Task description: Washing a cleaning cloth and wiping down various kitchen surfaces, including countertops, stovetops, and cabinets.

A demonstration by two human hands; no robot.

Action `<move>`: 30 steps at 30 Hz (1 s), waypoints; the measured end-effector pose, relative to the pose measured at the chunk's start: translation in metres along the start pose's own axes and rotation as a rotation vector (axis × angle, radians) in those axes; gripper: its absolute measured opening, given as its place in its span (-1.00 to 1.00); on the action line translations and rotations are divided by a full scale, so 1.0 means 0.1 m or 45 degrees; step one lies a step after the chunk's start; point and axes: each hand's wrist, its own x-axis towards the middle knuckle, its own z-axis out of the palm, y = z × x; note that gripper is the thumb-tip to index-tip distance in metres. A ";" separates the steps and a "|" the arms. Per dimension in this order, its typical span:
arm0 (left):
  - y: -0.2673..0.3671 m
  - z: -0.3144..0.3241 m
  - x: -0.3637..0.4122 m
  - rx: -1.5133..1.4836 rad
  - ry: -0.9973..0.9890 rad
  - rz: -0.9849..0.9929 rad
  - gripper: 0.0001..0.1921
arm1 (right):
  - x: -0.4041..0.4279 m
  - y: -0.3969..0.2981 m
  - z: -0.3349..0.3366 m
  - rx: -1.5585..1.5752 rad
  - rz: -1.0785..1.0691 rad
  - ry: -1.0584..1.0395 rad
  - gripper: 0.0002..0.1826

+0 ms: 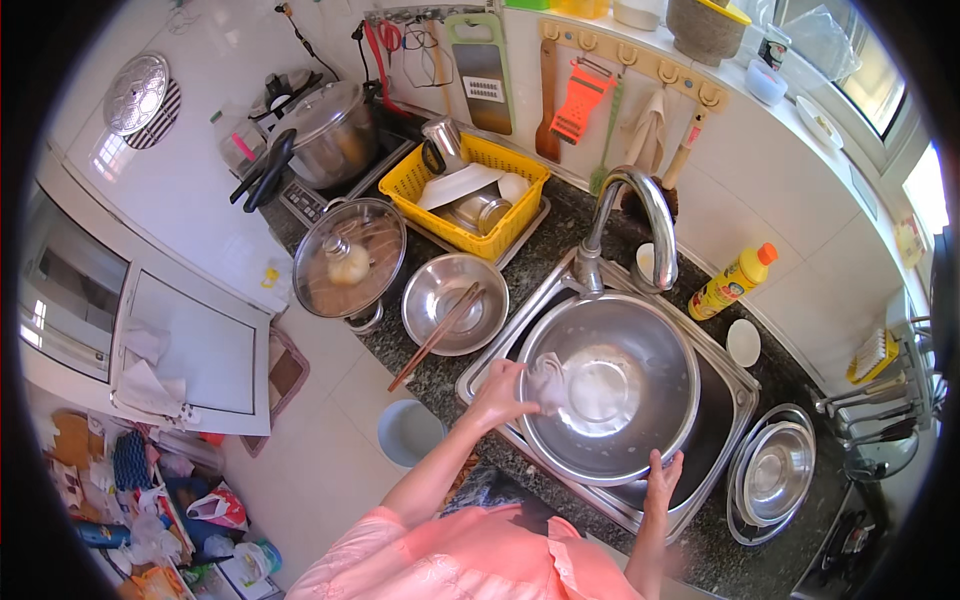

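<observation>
A large stainless steel basin [660,360] sits over the sink [720,420], beneath the curved chrome faucet [634,180]. My left hand [504,396] grips its left rim, with the thumb stretched along the near side. Just inside that rim, by my left fingers, a wet pale cloth [547,382] clings to the basin wall. On the near right side my right hand [661,480] holds the rim, fingers partly hidden by the metal. Droplets dot the inner wall.
Left of the sink are a small steel bowl [454,296] with chopsticks [439,337], a lidded pot [349,259] and a yellow basket [472,195] of dishes. Right of it stand a yellow squeeze bottle [731,283], a white cup [743,343] and nested steel bowls [776,472].
</observation>
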 end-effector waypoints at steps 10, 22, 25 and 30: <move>-0.26 -0.86 0.22 0.720 0.735 -0.438 -0.39 | 0.01 -1.10 0.87 -0.911 -0.885 0.172 -0.36; -0.99 -0.85 0.28 -0.083 0.730 -0.579 -0.79 | 1.03 -1.60 2.46 -0.489 -1.119 -0.186 -0.58; -1.02 -0.83 0.17 -0.320 0.787 -0.525 -0.81 | 1.14 -1.52 2.47 -0.402 -1.109 -0.272 -0.73; -0.63 -0.89 -0.11 -0.552 0.635 -0.524 -0.85 | 1.14 -1.53 2.42 -0.261 -1.133 -0.389 -0.79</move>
